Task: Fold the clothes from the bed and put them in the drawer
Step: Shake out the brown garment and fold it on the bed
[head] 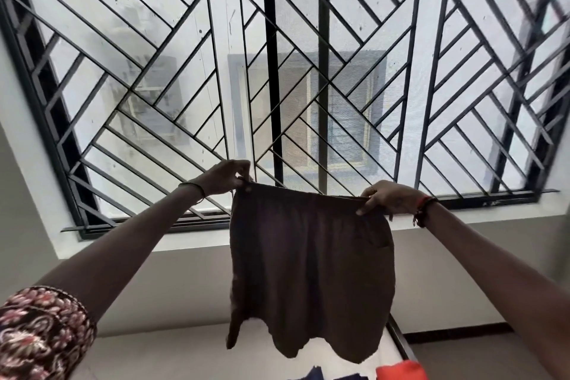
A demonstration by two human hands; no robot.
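Note:
A dark brown garment point(311, 268), short and wide like a pair of shorts, hangs spread out in the air in front of a barred window. My left hand point(226, 176) pinches its top left corner by the waistband. At the top right corner, my right hand point(390, 198) grips the same waistband. Both arms are stretched forward and up. The lower hem hangs loose and uneven. No drawer is in view.
A large window with a black diagonal metal grille point(277, 55) fills the upper view, above a white sill point(197, 239) and grey wall. At the bottom edge lie a dark blue cloth point(314, 375) and an orange cloth point(401, 371) on a pale surface.

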